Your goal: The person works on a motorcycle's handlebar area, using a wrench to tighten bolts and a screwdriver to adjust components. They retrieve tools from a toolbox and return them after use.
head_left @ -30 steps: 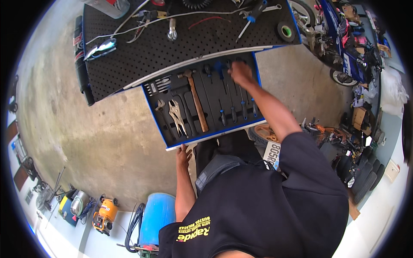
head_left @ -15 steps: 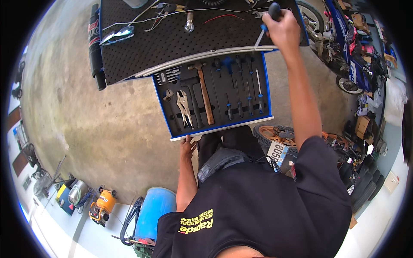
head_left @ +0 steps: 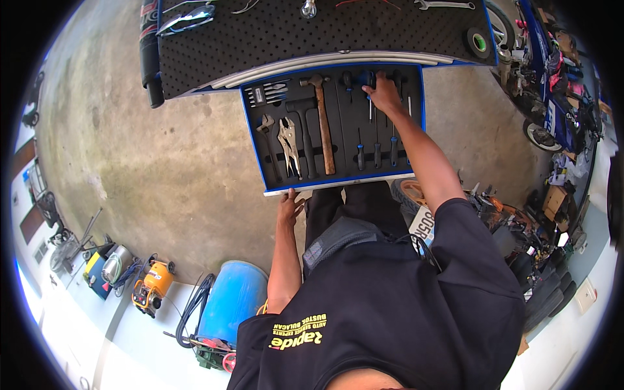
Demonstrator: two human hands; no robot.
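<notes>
Blue-handled screwdriver (head_left: 368,79), lying in the black foam lining of the open blue tool drawer (head_left: 255,140) in the upper middle of the frame, runs with its long axis from the top of the frame toward the bottom, handle at the top end near the back of the drawer and thin shaft pointing down toward the person. The right hand (head_left: 385,94) rests on it at the handle, fingers curled down over it; whether they are fully clenched round it cannot be told from here. The left hand (head_left: 289,208) is spread with its fingers against the pale front edge of the drawer, grasping nothing else. To the left of the screwdriver a wooden-handled hammer (head_left: 321,123) lies parallel to it, head at the top, and further left a pair of silver locking pliers (head_left: 288,146) lie the same way. More dark-handled screwdrivers (head_left: 377,153) sit in slots below the right hand. Above the drawer the black perforated desk top (head_left: 338,29) carries a roll of green tape (head_left: 479,43) at the upper right.
</notes>
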